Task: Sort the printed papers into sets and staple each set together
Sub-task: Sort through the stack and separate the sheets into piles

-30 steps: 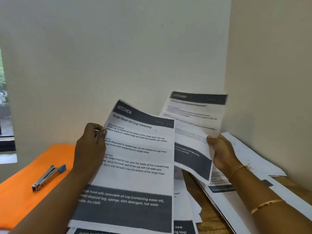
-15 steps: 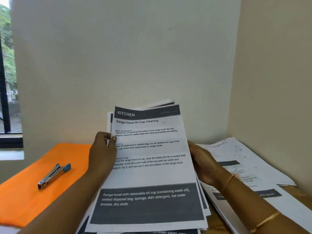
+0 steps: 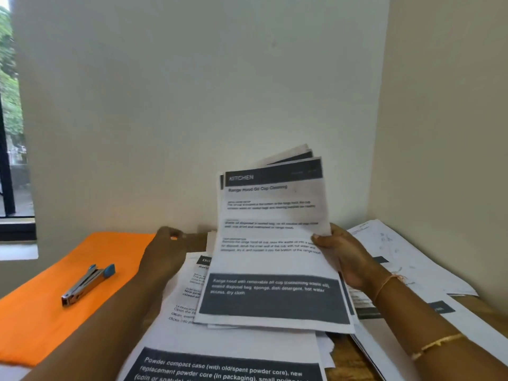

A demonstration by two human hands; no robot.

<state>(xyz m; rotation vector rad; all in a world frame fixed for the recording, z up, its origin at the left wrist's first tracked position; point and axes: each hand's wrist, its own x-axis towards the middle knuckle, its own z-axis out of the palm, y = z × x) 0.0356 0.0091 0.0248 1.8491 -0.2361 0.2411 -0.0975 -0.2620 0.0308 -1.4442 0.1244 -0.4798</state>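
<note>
Head view: right hand (image 3: 347, 258) grips paper set (image 3: 270, 243) by right edge; left hand (image 3: 164, 255) empty (blurred), near orange cloth (image 3: 41, 320) edge.

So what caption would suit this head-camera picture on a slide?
Right hand grips a set of printed papers; left hand is free, stapler lies on the orange cloth.

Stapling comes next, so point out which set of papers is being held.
The KITCHEN set, gripped by the right hand and tilted up; the powder compact pile and the right-side pile lie flat.
</note>
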